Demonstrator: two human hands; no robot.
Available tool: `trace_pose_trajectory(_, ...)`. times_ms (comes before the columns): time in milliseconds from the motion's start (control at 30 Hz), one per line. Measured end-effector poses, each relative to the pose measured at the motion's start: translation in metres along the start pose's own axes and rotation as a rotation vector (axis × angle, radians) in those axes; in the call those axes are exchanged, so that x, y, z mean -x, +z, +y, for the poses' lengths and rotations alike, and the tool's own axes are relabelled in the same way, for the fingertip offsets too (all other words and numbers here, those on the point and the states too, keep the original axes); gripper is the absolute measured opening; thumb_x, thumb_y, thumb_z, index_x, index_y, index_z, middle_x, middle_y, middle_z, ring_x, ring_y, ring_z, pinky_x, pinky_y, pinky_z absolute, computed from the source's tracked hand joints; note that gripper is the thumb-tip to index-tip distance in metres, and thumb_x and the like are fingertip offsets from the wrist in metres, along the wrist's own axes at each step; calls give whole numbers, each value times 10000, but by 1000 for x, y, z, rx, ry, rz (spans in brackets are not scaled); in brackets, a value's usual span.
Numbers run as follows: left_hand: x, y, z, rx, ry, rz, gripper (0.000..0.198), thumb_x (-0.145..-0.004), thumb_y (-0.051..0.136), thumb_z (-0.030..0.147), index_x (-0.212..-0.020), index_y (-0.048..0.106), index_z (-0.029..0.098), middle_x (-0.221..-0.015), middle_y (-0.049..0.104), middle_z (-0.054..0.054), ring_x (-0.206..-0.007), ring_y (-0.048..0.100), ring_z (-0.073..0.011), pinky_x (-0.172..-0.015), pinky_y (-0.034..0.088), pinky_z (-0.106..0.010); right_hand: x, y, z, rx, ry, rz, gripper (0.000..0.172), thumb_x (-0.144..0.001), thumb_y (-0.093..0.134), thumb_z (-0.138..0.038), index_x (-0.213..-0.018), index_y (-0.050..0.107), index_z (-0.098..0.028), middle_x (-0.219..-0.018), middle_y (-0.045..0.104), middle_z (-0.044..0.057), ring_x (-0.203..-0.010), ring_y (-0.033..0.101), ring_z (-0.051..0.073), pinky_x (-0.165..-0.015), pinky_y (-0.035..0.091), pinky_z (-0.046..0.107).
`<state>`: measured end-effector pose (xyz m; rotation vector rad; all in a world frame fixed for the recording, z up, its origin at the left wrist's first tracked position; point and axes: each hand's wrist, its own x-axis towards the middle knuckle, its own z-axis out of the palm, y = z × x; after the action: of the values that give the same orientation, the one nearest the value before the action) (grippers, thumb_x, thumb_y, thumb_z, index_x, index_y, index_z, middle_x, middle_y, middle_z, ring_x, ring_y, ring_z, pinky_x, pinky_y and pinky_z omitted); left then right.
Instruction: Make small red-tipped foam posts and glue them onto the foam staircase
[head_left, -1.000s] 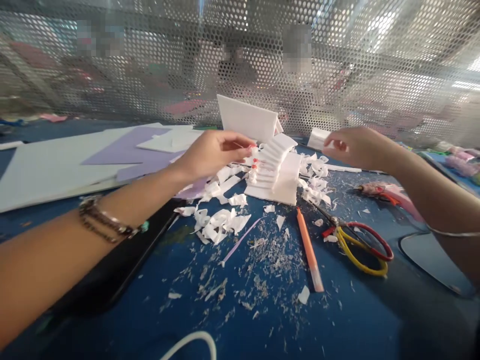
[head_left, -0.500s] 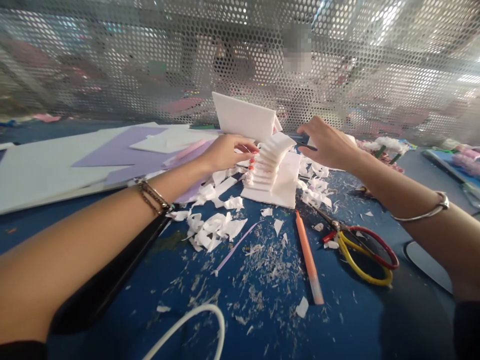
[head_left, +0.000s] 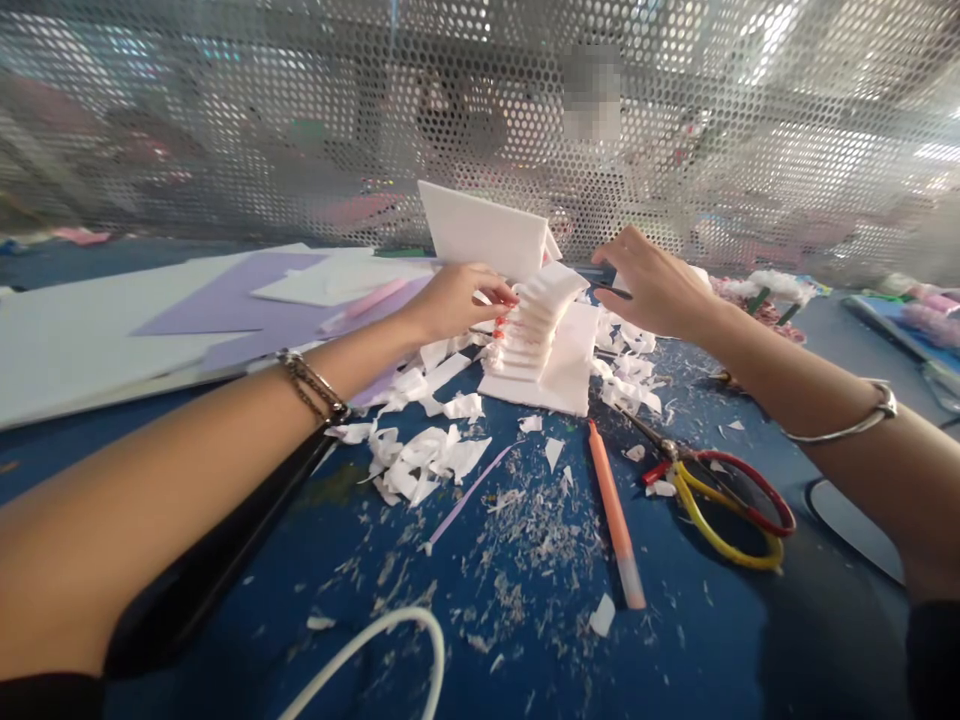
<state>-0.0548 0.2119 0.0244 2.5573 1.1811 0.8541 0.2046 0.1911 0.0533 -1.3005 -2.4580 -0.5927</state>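
A small white foam-board staircase model (head_left: pixel 541 340) stands on a white base in the middle of the blue table (head_left: pixel 480 600). My left hand (head_left: pixel 454 298) rests against the left side of the steps, fingers curled and pinching at them by several red-headed pins. My right hand (head_left: pixel 654 282) hovers just right of the top steps with fingers bent; a thin dark stick shows at its fingertips. A white folded board (head_left: pixel 480 232) stands upright behind the model.
White paper scraps (head_left: pixel 427 455) and shavings litter the table. An orange pen-like tool (head_left: pixel 615 515) and red-and-yellow scissors (head_left: pixel 720 490) lie right of centre. Large white and lilac sheets (head_left: pixel 172 310) lie at left. A perforated metal screen (head_left: pixel 300 120) walls off the back. A white cord (head_left: pixel 375 650) loops near me.
My right hand came in from the far right to the top of the staircase. My left hand stayed at the steps. The view shifted slightly.
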Motion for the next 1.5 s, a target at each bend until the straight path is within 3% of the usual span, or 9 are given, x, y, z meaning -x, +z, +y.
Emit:
trace_pose_trajectory(167,-2,-2,-3,-80,68,24,307,-790,527,350,-961,693,156,-931,618,-71,-829,578,-150,-806,441,-279,1,0,1,6,-1,12,361,-826,446,-356,-1128,499,-166,-1072,507,136,-863,525,235,-608,388,326)
trace_pose_trajectory(300,-2,-5,-1,-2,34,70,362,-783,537,394,-997,672,136,-914,629,-77,-796,589,-152,-725,466,-246,1,-2,0,14,-5,-6,369,-831,429,-366,-1126,509,-159,-1082,501,143,-838,522,225,-603,385,326)
trace_pose_trajectory(467,-1,-5,0,5,23,11,291,-751,546,376,-844,688,140,-872,643,-66,-772,580,-148,-711,460,-232,3,-5,-2,6,10,-26,382,-840,409,-381,-1142,513,-170,-1092,501,142,-805,516,218,-599,379,330)
trace_pose_trajectory(733,-2,-5,2,-13,21,-20,271,-741,537,349,-811,676,127,-842,656,-64,-757,589,-146,-713,453,-238,6,-8,-8,-43,20,-58,379,-839,417,-377,-1129,535,-162,-1110,499,143,-749,509,196,-581,353,319)
trace_pose_trajectory(933,-1,0,-1,34,44,26,248,-747,557,324,-806,666,108,-800,649,-65,-739,588,-138,-674,464,-229,4,-6,-10,-4,8,-56,357,-843,413,-370,-1106,540,-165,-1093,506,133,-705,502,175,-523,333,295)
trace_pose_trajectory(1233,0,6,-8,71,53,52,230,-760,562,348,-747,638,131,-780,625,-50,-718,575,-124,-641,467,-212,8,-6,-12,-9,-5,-85,340,-845,415,-365,-1097,540,-174,-1096,505,129,-806,544,210,-594,394,312)
trace_pose_trajectory(1500,1,9,-7,108,23,72,232,-744,583,352,-734,641,128,-783,634,-50,-721,581,-131,-644,471,-222,12,-7,-15,30,-14,-94,332,-844,416,-367,-1080,548,-173,-1090,508,122,-763,552,199,-570,385,308)
